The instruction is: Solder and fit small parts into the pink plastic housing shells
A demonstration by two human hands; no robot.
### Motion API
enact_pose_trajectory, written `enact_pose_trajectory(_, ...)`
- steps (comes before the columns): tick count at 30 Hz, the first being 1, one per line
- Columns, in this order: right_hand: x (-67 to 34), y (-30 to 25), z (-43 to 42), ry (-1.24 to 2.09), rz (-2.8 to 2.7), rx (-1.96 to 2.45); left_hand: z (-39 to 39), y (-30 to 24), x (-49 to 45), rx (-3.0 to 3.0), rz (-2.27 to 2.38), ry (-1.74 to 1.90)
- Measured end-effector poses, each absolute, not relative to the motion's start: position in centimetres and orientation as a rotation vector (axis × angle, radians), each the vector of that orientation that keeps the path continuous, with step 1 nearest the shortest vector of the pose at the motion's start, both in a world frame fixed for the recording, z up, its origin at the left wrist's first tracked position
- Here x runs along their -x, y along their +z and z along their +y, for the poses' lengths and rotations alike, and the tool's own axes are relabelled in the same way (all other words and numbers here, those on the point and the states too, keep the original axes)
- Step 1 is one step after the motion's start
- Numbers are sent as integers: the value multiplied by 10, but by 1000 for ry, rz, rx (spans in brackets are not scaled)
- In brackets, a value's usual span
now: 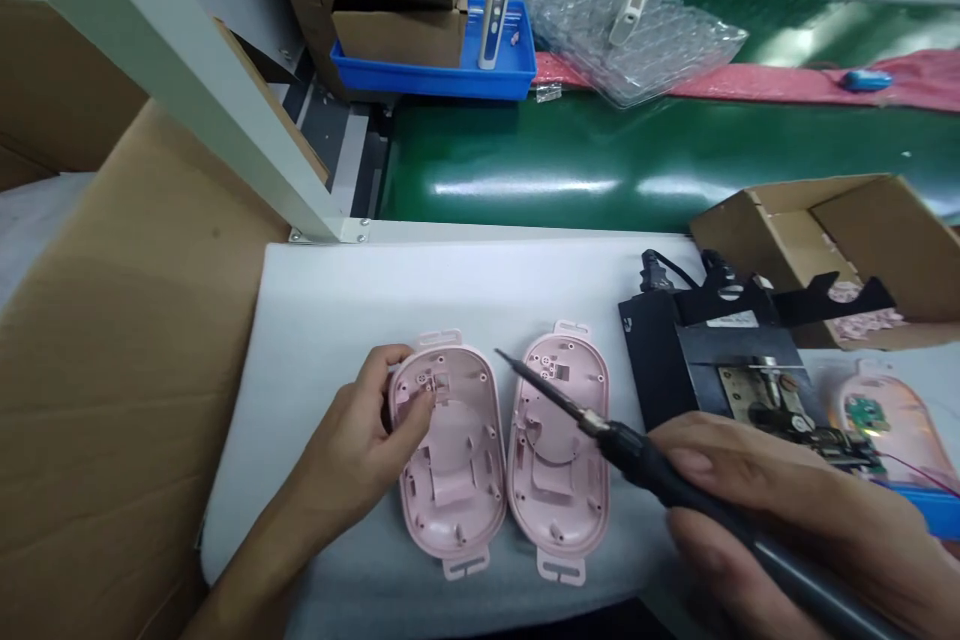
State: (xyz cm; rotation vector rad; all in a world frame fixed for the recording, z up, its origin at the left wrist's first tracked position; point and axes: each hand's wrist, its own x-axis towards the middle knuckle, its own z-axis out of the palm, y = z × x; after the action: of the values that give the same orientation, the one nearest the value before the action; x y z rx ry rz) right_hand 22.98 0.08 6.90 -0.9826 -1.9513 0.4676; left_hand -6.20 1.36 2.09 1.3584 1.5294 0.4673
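Two pink plastic shell halves lie side by side, inner sides up, on the white work surface. My left hand (375, 430) grips the left pink shell half (454, 450) by its upper left edge. The fingers are round the outside, and the thumb presses inside near a small fitting at the top. In my right hand (787, 520) is a black soldering iron (637, 455), its thin tip pointing up and left. That tip hangs over the gap between the shells near their tops. The right pink shell half (559, 450) stays untouched, with posts and a small slot inside.
A black soldering stand (720, 345) stands at right, before a cardboard box (885, 240) of small pink parts. Another pink shell (900, 420) with a green board lies far right. Behind are a green conveyor (555, 160) and a blue tray (435, 80). Cardboard (127, 400) walls the left.
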Motion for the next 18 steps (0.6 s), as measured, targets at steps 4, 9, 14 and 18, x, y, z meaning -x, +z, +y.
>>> enact_pose_trajectory(4,-199,65,21,607,-1963,883,13,16,58,-1326,1483,499)
enact_pose_trajectory(9,-195,48,22,657,-2017,820,18,16,51,-1395,1527,522)
enact_pose_trajectory(14,-196,43,22,609,-2037,819,19,19,49,-1422,1548,527)
enact_pose_trajectory(18,-195,41,21,625,-2040,815,18,19,50,-1425,1559,522)
